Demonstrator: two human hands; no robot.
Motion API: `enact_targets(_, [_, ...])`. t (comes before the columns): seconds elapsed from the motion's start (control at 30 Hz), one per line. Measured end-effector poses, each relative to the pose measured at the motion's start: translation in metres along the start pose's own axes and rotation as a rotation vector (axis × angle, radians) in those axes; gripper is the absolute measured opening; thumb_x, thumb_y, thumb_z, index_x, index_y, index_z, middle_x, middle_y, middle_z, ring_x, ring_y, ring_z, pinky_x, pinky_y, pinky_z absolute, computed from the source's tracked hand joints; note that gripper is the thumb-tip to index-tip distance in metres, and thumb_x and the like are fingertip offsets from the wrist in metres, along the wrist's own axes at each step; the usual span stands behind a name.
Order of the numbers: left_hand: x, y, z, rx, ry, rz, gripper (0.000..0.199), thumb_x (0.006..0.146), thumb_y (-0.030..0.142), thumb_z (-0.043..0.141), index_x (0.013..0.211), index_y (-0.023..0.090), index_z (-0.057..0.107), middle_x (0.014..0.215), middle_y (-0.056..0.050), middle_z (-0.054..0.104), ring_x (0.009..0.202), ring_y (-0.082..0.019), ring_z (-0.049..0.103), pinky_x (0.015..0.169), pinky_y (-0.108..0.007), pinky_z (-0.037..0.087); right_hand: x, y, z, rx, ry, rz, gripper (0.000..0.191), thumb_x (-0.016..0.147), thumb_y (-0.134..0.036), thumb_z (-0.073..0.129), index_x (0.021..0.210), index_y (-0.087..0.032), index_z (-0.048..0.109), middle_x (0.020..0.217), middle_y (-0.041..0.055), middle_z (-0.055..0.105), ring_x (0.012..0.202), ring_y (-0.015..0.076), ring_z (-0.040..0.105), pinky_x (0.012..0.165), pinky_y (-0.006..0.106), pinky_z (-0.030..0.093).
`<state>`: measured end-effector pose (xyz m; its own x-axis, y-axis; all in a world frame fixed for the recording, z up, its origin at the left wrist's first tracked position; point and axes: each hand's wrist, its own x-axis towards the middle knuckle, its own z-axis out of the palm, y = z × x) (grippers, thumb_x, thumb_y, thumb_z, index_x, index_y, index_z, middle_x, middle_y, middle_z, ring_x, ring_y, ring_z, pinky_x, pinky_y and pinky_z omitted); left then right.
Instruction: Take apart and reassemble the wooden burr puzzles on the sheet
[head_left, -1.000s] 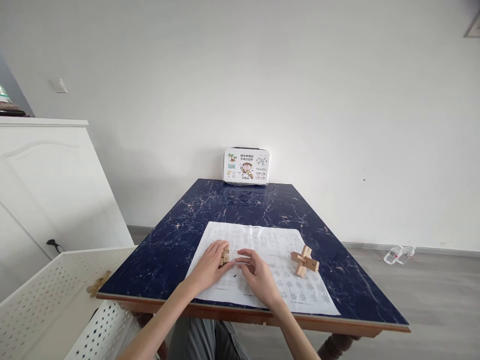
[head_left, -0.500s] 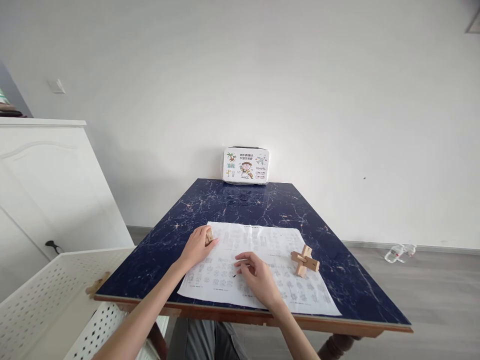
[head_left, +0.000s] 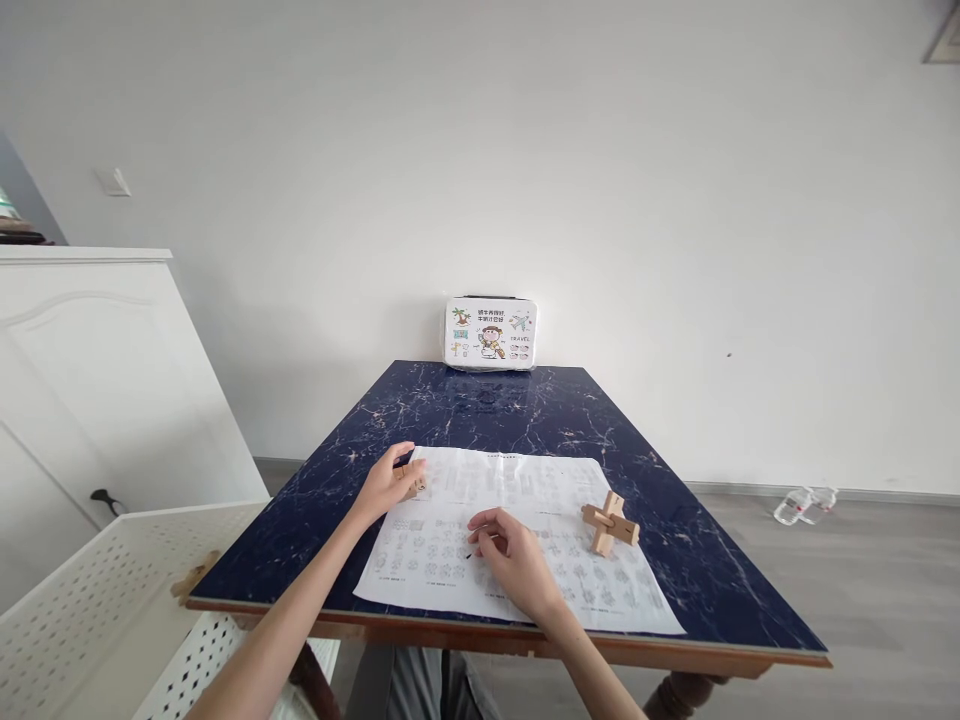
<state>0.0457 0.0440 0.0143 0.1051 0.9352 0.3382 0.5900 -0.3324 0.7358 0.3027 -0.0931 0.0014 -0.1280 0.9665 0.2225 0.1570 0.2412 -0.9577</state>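
Observation:
On the left edge of the printed paper sheet [head_left: 450, 500], my left hand [head_left: 379, 490] curls around light wooden puzzle pieces [head_left: 412, 484]. They show between its thumb and fingers and below the thumb; the palm hides the rest. My right hand [head_left: 517, 565] rests on the middle of the sheet with its fingers bent inward. A small dark tip shows by its fingertips; whether it is held or lies on the paper I cannot tell. To the right of that hand, a cross-shaped wooden puzzle [head_left: 611, 522] of interlocked bars sits on the sheet's right part.
The dark blue marbled table [head_left: 360, 420] reaches to the wall. A white case with cartoon prints [head_left: 490, 335] stands at its far end. A white perforated basket [head_left: 180, 560] is at the left below the table edge. Clear plastic bottles [head_left: 804, 506] lie on the floor at right.
My left hand has shifted slightly left, with its thumb now across the wooden pieces and its fingers raised a little. My right hand and the cross-shaped puzzle have stayed almost still.

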Motion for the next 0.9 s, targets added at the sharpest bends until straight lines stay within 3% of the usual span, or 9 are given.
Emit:
enact_targets(0.13, [0.007, -0.008, -0.005, -0.133, 0.090, -0.063, 0.058, 0.102, 0.066, 0.041, 0.131, 0.019, 0.058, 0.141, -0.015, 0.066, 0.132, -0.030, 0.062, 0.112, -0.045, 0.049, -0.008, -0.008, -0.019, -0.200, 0.038, -0.135, 0.021, 0.101, -0.028, 0.045, 0.109, -0.024, 0.065, 0.103, 0.0102, 0.072, 0.091, 0.0267, 0.072, 0.073, 0.038, 0.058])
enact_targets(0.27, [0.015, -0.016, -0.006, -0.205, 0.129, -0.079, 0.060, 0.102, 0.068, 0.039, 0.126, 0.016, 0.058, 0.137, -0.016, 0.068, 0.128, -0.028, 0.066, 0.110, -0.043, 0.052, -0.027, -0.007, -0.064, -0.637, 0.221, -0.419, 0.030, 0.102, -0.020, 0.045, 0.127, -0.027, 0.059, 0.130, 0.0139, 0.064, 0.122, 0.0330, 0.062, 0.100, 0.052, 0.052])
enact_targets(0.33, [0.018, -0.018, -0.006, -0.214, 0.137, -0.082, 0.059, 0.100, 0.069, 0.042, 0.123, 0.017, 0.058, 0.135, -0.016, 0.068, 0.126, -0.028, 0.066, 0.109, -0.043, 0.052, -0.038, -0.002, -0.093, -0.832, 0.287, -0.493, 0.036, 0.101, -0.018, 0.046, 0.135, -0.028, 0.055, 0.138, 0.0147, 0.059, 0.131, 0.0352, 0.056, 0.107, 0.058, 0.047])
enact_targets(0.4, [0.019, -0.019, -0.006, -0.204, 0.142, -0.087, 0.058, 0.099, 0.069, 0.045, 0.122, 0.018, 0.059, 0.133, -0.016, 0.070, 0.124, -0.029, 0.067, 0.107, -0.044, 0.053, -0.047, 0.005, -0.121, -0.961, 0.297, -0.500, 0.042, 0.102, -0.022, 0.049, 0.143, -0.027, 0.050, 0.148, 0.0163, 0.051, 0.136, 0.0370, 0.052, 0.109, 0.060, 0.046])
enact_targets(0.53, [0.021, -0.017, -0.003, -0.131, 0.156, -0.079, 0.054, 0.098, 0.068, 0.048, 0.118, 0.020, 0.061, 0.128, -0.015, 0.072, 0.121, -0.030, 0.068, 0.105, -0.045, 0.053, -0.056, 0.026, -0.161, -1.059, 0.301, -0.345, 0.057, 0.101, -0.041, 0.057, 0.153, -0.026, 0.039, 0.156, 0.0184, 0.042, 0.140, 0.0415, 0.047, 0.105, 0.060, 0.052])
enact_targets(0.7, [0.030, -0.011, 0.009, -0.019, 0.162, 0.027, 0.046, 0.097, 0.061, 0.053, 0.114, 0.020, 0.062, 0.124, -0.015, 0.069, 0.119, -0.031, 0.066, 0.103, -0.046, 0.052, -0.056, 0.047, -0.172, -0.988, 0.219, -0.257, 0.060, 0.101, -0.050, 0.056, 0.154, -0.030, 0.036, 0.154, 0.0155, 0.045, 0.130, 0.0343, 0.061, 0.098, 0.046, 0.061])
enact_targets(0.8, [0.039, -0.001, 0.019, 0.019, 0.171, 0.130, 0.040, 0.099, 0.054, 0.051, 0.118, 0.020, 0.061, 0.128, -0.016, 0.063, 0.127, -0.032, 0.058, 0.111, -0.050, 0.044, -0.050, 0.047, -0.171, -0.986, 0.228, -0.242, 0.056, 0.100, -0.051, 0.057, 0.149, -0.030, 0.041, 0.152, 0.0149, 0.047, 0.116, 0.0315, 0.070, 0.082, 0.040, 0.066])
enact_targets(0.9, [0.045, 0.019, 0.030, 0.008, 0.093, 0.241, 0.033, 0.099, 0.048, 0.055, 0.117, 0.022, 0.062, 0.130, -0.014, 0.061, 0.131, -0.033, 0.051, 0.117, -0.053, 0.035, -0.039, 0.039, -0.171, -1.048, 0.200, -0.304, 0.055, 0.098, -0.049, 0.059, 0.147, -0.028, 0.045, 0.148, 0.0148, 0.052, 0.105, 0.0306, 0.073, 0.073, 0.040, 0.065])
